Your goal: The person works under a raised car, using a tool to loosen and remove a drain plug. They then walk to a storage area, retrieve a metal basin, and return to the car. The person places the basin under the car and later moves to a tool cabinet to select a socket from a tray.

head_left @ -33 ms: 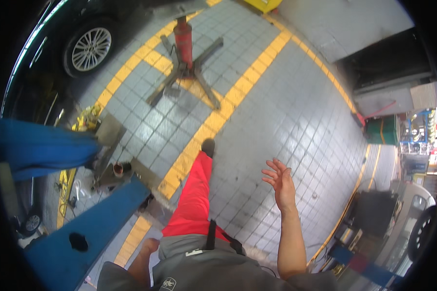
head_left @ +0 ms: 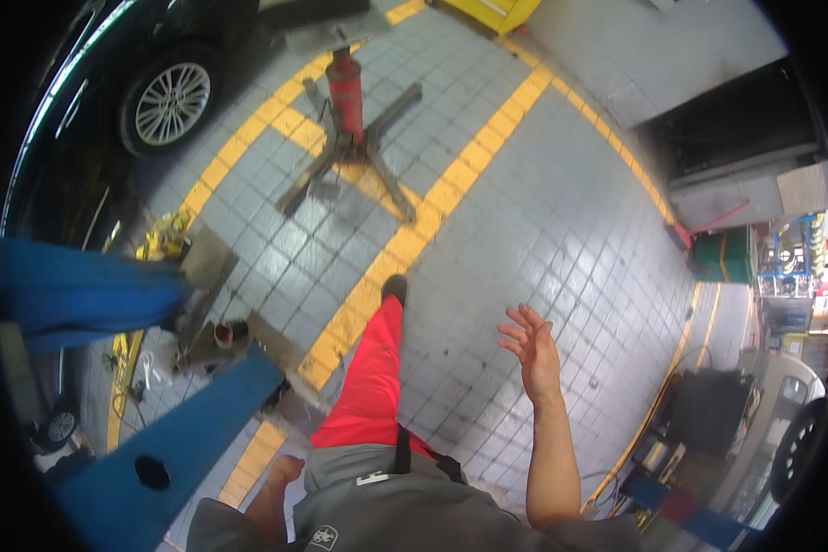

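Observation:
My right hand (head_left: pixel 535 354) is held out in front of me over the tiled floor, its fingers spread and bent a little, with nothing in it. Low beside my left hip is my left hand (head_left: pixel 288 469); its fingers are mostly hidden, and I see nothing in it. The nearest thing to that hand is a blue steel lift arm (head_left: pixel 170 442) running up from the lower left. One of my legs, in a red trouser leg (head_left: pixel 368 386), is stretched forward, with a dark shoe (head_left: pixel 394 288) beside a yellow floor line.
A red jack stand (head_left: pixel 345 97) with spread metal legs stands ahead. At left are a dark car with a silver wheel (head_left: pixel 172 103), a blue lift post (head_left: pixel 83 290) and a yellow tool (head_left: pixel 166 235). A green box (head_left: pixel 725 256) and a light-coloured car (head_left: pixel 782 414) are at right.
The view has shifted slightly, so the jack stand, lift parts and floor lines sit a bit lower. My right hand keeps its open pose.

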{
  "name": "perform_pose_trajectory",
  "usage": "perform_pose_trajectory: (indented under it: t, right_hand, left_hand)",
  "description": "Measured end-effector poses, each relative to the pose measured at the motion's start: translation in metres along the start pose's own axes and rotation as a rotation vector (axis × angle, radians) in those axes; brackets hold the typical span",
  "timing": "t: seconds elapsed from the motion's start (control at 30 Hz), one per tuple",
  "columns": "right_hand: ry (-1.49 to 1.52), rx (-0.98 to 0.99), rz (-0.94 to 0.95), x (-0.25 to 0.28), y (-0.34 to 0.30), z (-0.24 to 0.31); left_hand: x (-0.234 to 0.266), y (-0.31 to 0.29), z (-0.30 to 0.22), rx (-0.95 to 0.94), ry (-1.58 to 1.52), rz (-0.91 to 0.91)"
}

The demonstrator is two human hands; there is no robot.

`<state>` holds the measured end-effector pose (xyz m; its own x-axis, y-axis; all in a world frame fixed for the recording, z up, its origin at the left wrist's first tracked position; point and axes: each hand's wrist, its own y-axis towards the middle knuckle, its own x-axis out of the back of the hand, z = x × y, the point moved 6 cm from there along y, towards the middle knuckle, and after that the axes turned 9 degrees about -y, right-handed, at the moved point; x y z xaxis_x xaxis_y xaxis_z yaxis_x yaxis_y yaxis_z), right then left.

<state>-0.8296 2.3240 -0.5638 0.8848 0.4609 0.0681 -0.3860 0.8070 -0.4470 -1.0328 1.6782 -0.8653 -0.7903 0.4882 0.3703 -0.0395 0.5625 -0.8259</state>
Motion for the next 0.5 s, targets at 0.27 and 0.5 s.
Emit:
perform_pose_trajectory:
  t: [0.27, 0.5]
  right_hand:
    - [-0.235, -0.705, -0.283, 0.194, 0.147, -0.110]
    - [-0.113, -1.008, -0.510, 0.336, 0.229, -0.138]
  left_hand:
    - [0.380, 0.211, -0.240, 0.214, -0.442, -0.217]
    - [0.687, 0.363, -0.454, -0.032, -0.529, -0.446]
